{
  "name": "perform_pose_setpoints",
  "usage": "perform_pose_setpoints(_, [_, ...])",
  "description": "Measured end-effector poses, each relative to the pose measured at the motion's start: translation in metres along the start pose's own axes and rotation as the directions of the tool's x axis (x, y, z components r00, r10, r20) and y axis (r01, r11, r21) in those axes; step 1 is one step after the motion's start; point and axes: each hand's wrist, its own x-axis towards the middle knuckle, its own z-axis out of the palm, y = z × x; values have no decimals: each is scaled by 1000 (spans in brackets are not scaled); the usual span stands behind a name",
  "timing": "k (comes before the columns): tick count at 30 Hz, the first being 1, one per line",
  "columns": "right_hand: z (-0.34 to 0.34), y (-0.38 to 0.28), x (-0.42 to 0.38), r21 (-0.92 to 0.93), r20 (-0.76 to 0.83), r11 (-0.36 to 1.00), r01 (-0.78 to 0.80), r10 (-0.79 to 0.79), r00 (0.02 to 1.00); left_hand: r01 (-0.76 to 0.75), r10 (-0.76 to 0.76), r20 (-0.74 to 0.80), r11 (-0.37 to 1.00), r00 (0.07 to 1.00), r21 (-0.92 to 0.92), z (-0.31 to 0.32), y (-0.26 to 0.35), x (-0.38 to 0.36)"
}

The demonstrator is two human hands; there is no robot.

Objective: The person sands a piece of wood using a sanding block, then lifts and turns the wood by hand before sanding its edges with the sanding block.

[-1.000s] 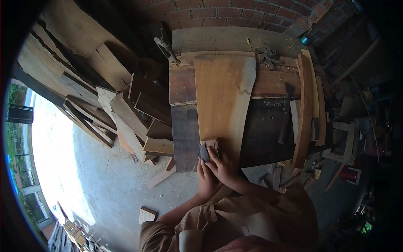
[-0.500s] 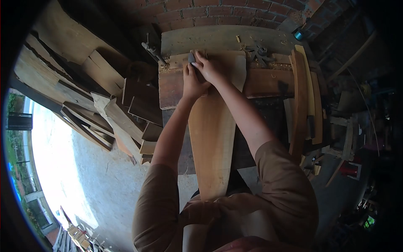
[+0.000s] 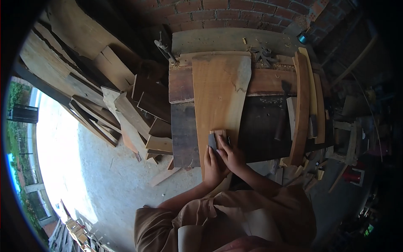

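Pressing both hands [image 3: 222, 161] on a sanding block [image 3: 217, 138] atop a plank [image 3: 218, 92].

Dim shed interior, blown-out daylight at left, heavy fisheye warp, black vignetted corners

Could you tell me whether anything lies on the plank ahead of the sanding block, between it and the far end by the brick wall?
Nothing visible does. Both hands, left hand and right hand, press the sanding block at the near end of the plank, and the plank's surface runs bare to its far end. The wood shavings lie beside it.
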Motion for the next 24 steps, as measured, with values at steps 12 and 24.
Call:
perform_pose_setpoints(12, [0, 81, 272, 213, -242, 971, 109, -56, 969, -76, 76, -45, 997, 996, -7, 12, -15, 280])
perform_pose_setpoints(24, [-32, 22, 113, 166, 181, 972, -167, 136, 974, -62, 60, -99, 998, 993, -14, 18, 1, 114])
